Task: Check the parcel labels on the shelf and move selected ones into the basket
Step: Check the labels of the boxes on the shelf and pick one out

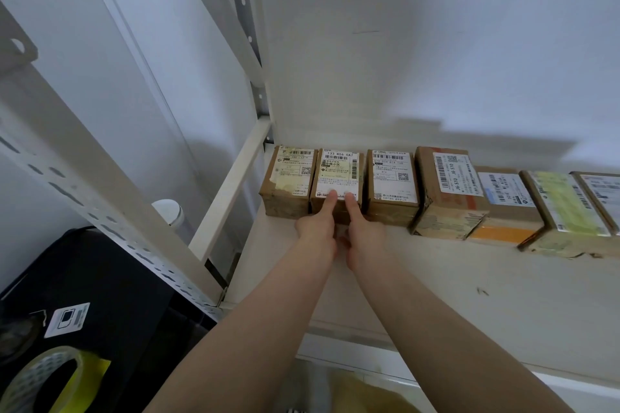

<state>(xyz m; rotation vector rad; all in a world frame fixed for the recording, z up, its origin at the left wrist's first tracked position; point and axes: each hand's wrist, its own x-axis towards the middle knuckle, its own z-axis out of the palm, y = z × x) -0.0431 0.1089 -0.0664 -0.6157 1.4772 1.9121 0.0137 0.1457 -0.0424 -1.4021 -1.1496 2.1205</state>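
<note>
Second parcel (338,184) from the left in the shelf (436,278) row, label up, long axis running 12 to 6 o'clock. Left hand (317,228) and right hand (364,236) sit at its 6 o'clock edge, thumbs pressed on the label, fingers hidden below; grip cannot be confirmed. Neighbouring parcels (288,184) touch at 9 and 3 o'clock. Bare shelf lies toward 6 o'clock.

Parcel storeroom or pickup depot. White slotted-steel shelf (402,278) against a plain white wall carries a row of brown cardboard parcels (392,188), side by side, each w/ a printed shipping label (340,174), barcodes and QR codes. A roll of packing tape (43,379) lies lower left on a black surface.
</note>
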